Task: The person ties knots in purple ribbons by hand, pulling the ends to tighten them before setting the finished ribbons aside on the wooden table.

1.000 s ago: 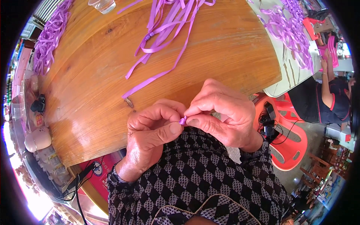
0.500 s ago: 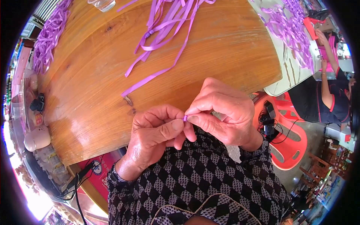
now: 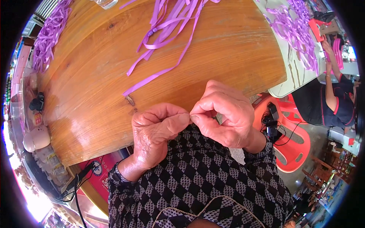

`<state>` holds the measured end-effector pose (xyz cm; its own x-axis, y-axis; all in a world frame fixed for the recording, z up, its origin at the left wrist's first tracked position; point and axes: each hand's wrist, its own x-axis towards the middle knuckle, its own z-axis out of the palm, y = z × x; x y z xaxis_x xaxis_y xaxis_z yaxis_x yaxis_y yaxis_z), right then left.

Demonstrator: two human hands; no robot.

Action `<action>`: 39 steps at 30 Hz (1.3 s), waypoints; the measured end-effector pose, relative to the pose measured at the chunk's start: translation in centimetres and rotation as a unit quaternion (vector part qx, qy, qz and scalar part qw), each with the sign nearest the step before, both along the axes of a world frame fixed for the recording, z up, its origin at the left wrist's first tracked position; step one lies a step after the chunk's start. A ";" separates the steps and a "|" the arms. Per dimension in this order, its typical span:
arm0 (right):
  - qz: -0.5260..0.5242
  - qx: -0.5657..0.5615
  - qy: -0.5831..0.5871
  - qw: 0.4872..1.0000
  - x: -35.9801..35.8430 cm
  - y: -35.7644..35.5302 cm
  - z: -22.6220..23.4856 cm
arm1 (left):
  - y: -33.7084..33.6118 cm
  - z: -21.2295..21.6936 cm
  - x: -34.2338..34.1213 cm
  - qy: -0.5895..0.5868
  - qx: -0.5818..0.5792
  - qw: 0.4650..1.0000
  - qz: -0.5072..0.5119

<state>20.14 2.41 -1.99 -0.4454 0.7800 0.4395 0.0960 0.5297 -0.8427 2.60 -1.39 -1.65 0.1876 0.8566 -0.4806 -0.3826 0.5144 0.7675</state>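
Note:
My left hand [image 3: 159, 133] and my right hand [image 3: 224, 116] meet just off the near edge of the wooden table [image 3: 95, 102]. Thumb and forefinger of each are pinched, and the fingertips touch. The small purple piece seen between them half a second ago is now hidden by the fingers. Beyond my hands lies a bunch of purple ribbons [image 3: 167, 32], several tails trailing toward me. A purple knot [image 3: 152, 31] ties part of the bunch.
Heaps of purple ribbon lie at the far left [image 3: 51, 36] and on a white table [image 3: 281, 89] at right. A clear cup [image 3: 106, 3] stands at the far edge. An orange chair [image 3: 292, 148] holds black devices and cables. Another person's arm [image 3: 332, 87] shows at right.
The fingertips of both hands have closed together over the small purple piece, covering it. The left fingers have curled in. The ribbons on the table lie as before.

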 end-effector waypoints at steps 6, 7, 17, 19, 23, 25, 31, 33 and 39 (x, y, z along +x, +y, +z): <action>-0.064 -0.030 0.016 0.997 -0.4 -0.1 -0.1 | 0.7 0.2 -0.1 -0.005 -0.034 0.999 -0.018; -0.039 0.004 -0.002 0.999 -0.3 0.1 -0.2 | 0.6 0.2 0.0 -0.008 -0.028 0.999 -0.030; 0.022 -0.029 0.000 0.999 0.1 -0.2 -0.3 | 0.3 1.1 -0.7 0.034 -0.006 0.996 -0.077; 0.026 -0.039 0.005 0.999 0.2 -0.5 -0.2 | 0.1 0.7 -1.3 0.028 0.002 0.997 -0.077; 0.050 -0.079 0.010 0.996 0.6 -0.6 -0.3 | -0.2 1.1 -1.5 0.043 0.027 0.996 -0.077; 0.026 -0.130 0.013 0.991 0.7 -0.8 0.4 | -0.2 0.9 -1.5 0.042 0.026 0.997 -0.053; 0.039 -0.119 0.034 0.992 0.1 -0.5 -0.1 | -0.4 0.9 -1.1 0.041 0.028 0.998 -0.042; 0.068 -0.109 0.005 0.992 0.1 -0.4 -0.1 | -0.5 1.0 -1.0 0.045 0.026 0.998 -0.044; 0.121 -0.355 0.088 0.923 -0.1 -1.9 0.0 | -1.3 0.7 -1.7 0.079 0.073 0.988 -0.113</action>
<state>20.06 0.48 -2.00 -0.6145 0.7864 -0.0628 -0.1231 -0.1741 -0.9770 0.86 -2.65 -0.92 0.3143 0.8641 -0.3930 -0.1411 0.4519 0.8808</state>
